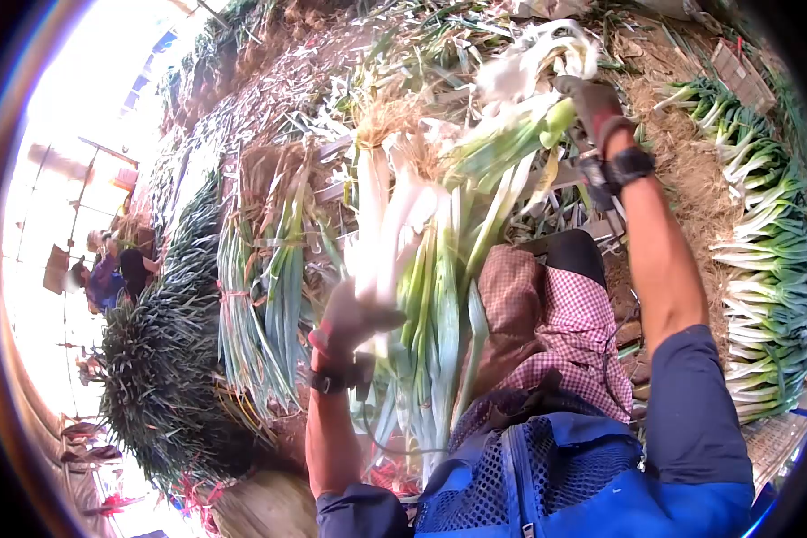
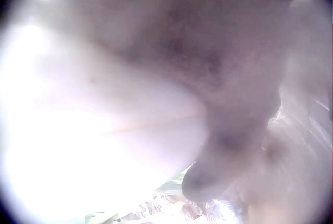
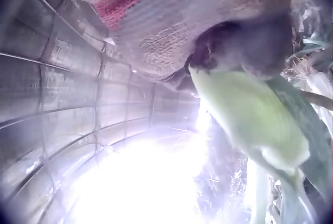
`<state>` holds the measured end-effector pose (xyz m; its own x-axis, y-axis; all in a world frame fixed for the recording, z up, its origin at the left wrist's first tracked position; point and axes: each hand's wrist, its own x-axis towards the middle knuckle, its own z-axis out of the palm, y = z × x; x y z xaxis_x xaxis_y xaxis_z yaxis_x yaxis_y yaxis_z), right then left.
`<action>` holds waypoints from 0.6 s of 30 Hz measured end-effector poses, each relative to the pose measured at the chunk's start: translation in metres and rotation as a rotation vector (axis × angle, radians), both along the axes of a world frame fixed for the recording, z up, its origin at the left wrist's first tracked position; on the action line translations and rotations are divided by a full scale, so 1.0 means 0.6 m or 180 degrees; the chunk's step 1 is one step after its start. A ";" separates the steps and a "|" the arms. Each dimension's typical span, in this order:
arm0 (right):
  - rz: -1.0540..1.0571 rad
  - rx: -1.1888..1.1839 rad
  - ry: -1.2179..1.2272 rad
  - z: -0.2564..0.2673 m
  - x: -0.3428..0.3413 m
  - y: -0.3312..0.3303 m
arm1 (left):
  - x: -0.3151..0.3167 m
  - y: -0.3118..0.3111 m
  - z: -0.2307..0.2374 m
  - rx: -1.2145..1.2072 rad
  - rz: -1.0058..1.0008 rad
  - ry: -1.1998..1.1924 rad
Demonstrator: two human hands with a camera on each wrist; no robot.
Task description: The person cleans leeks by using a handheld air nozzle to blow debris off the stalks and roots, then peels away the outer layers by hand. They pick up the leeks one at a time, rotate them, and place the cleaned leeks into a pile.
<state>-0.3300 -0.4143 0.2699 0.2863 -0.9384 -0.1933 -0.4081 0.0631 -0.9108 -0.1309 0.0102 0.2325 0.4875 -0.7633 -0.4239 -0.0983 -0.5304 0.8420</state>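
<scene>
My gloved left hand (image 1: 345, 318) grips white leek stalks (image 1: 377, 242), whose green leaves (image 1: 435, 296) hang toward my lap. A large white stalk (image 2: 119, 130) lies against the blurred left hand (image 2: 208, 88) in the left wrist view. Farther up and to the right, my gloved right hand (image 1: 596, 108) holds a pale green leek leaf (image 1: 560, 121). The right wrist view has the leaf (image 3: 250, 114) coming out from under the curled fingers of the right hand (image 3: 192, 26); part of their grip is hidden.
Tied leeks (image 1: 260, 296) stand left of my left hand, beyond them a large dark green pile (image 1: 170, 377). A row of leeks (image 1: 762, 269) lies at the right. White stalks (image 1: 547, 54) lie beyond my right hand. People (image 1: 108, 273) are at the far left.
</scene>
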 end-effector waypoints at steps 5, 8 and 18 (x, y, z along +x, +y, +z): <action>0.1872 -0.1644 -0.0546 -0.062 -0.051 0.055 | 0.013 -0.025 -0.035 -0.0415 -0.0201 -0.0261; 0.2807 -0.3482 -0.1454 -0.118 0.014 0.102 | 0.011 -0.036 -0.057 -0.0719 -0.0559 -0.0637; 0.0581 -0.2150 0.0507 -0.115 0.037 -0.053 | -0.023 -0.032 -0.042 -0.0163 0.0021 -0.0130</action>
<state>-0.3079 -0.4463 0.2009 0.4669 -0.8075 0.3605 -0.4896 -0.5755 -0.6551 -0.1445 -0.0092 0.2074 0.5086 -0.7803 -0.3640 -0.1299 -0.4875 0.8634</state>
